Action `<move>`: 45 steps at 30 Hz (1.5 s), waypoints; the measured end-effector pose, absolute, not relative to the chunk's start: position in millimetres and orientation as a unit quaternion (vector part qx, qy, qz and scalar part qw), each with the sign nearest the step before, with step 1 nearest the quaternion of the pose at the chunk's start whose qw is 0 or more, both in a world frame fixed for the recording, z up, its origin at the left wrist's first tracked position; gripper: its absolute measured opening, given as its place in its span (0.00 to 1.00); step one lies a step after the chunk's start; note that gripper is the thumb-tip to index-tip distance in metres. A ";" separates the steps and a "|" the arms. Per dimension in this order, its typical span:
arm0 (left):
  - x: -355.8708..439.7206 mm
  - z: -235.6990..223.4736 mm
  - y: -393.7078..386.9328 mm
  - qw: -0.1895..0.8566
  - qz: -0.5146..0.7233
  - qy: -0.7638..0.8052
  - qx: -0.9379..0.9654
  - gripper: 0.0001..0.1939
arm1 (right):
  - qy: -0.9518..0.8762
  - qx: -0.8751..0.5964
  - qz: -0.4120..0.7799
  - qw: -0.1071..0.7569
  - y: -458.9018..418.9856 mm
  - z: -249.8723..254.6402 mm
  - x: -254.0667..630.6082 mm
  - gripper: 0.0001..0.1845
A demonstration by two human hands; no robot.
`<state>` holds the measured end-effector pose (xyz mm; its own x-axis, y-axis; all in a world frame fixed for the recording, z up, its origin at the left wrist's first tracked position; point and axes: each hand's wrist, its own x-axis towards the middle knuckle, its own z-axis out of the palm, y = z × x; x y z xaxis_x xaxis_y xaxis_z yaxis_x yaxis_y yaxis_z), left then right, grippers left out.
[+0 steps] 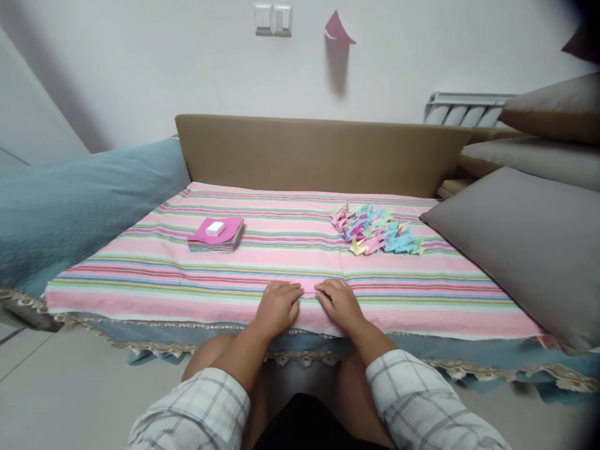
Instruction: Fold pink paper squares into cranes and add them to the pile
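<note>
A small piece of pink paper (308, 287) lies on the striped cloth near its front edge, between my hands. My left hand (277, 307) has its fingers pressed together on the paper's left end. On the right end, my right hand (341, 304) grips with curled fingers. My hands hide both ends of the paper, and a straight edge or crease runs across its visible middle. Folded paper cranes (375, 231) in pink, blue, yellow, green and purple sit in a cluster farther back on the right.
The striped cloth (262, 265) covers a sofa seat. Back left stands a stack of square paper (210, 240) with a small white block (215, 229) on top. A grey cushion (529, 250) borders the right side, a blue-covered armrest (94, 200) the left, a brown backrest (309, 153) the rear.
</note>
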<state>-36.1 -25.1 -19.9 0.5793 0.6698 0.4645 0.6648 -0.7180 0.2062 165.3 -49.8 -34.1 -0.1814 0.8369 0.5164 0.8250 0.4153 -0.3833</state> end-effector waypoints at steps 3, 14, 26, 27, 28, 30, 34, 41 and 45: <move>-29.2 -16.8 -21.7 -0.016 0.280 0.389 0.878 0.11 | -0.769 -0.552 -0.009 0.322 -47.6 -33.4 163.4 0.09; -21.9 -18.5 -14.2 0.002 0.310 0.410 0.858 0.05 | -0.755 -0.551 -0.011 0.355 -41.6 -30.2 161.3 0.07; -24.0 -22.1 -10.0 0.001 0.304 0.390 0.869 0.07 | -0.772 -0.552 -0.078 0.307 -42.9 -34.7 156.5 0.09; -25.0 -21.6 -9.4 0.003 0.298 0.386 0.873 0.07 | -0.771 -0.553 -0.088 0.304 -43.9 -35.3 155.9 0.10; -26.3 -21.1 -8.8 0.006 0.290 0.380 0.878 0.07 | -0.769 -0.554 -0.095 0.304 -44.9 -35.7 155.2 0.09; -29.6 -20.2 -7.4 0.014 0.273 0.367 0.889 0.08 | -0.768 -0.551 -0.102 0.310 -46.9 -35.9 154.2 0.08; -35.6 -20.9 -5.3 0.016 0.247 0.349 0.904 0.10 | -0.770 -0.545 -0.097 0.317 -49.5 -36.4 153.1 0.08; -39.8 -27.3 -3.7 -0.002 0.247 0.340 0.907 0.10 | -0.779 -0.535 -0.083 0.315 -47.3 -41.1 154.0 0.11; -43.2 -28.2 -2.7 -0.026 0.247 0.340 0.907 0.09 | -0.779 -0.537 -0.078 0.314 -47.2 -40.3 154.1 0.12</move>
<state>-43.2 -2.7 -28.2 0.6473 0.6041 0.4649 0.6293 -0.7677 0.1214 154.1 -47.2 -40.3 -0.2271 0.7873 0.5732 0.8855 0.4120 -0.2150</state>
